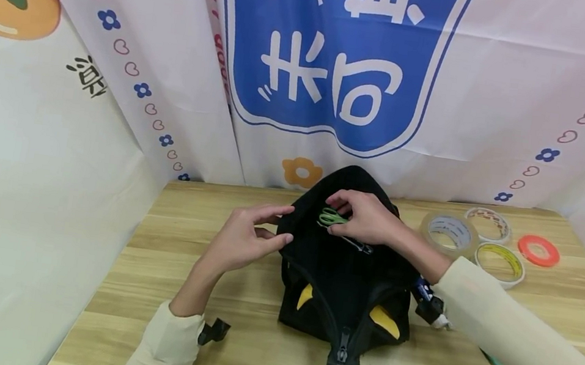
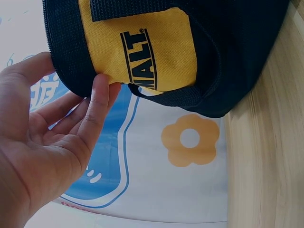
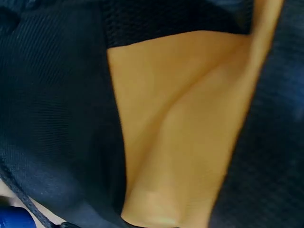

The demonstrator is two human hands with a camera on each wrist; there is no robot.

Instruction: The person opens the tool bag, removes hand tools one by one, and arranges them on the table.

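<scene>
A black tool bag [image 1: 336, 274] with yellow panels stands unzipped on the table, its mouth facing up. My left hand [image 1: 243, 235] pinches the bag's left rim between thumb and fingers; the left wrist view shows this hand [image 2: 61, 128] at the zip edge beside the yellow panel [image 2: 109, 47]. Over the mouth, my right hand [image 1: 368, 217] has its thumb and fingers about the green handles of a pair of scissors [image 1: 330, 217]. A slim grey metal part [image 1: 364, 247] shows below that hand. The right wrist view holds only the bag's black and yellow cloth [image 3: 171, 133].
Right of the bag lie a clear tape roll [image 1: 449, 234], two white-rimmed rolls [image 1: 488, 225] [image 1: 513, 279] and a red tape roll [image 1: 539, 251]. A dark blue item [image 1: 424, 298] sits against the bag's right side. A printed cloth [image 1: 458, 105] hangs behind the table.
</scene>
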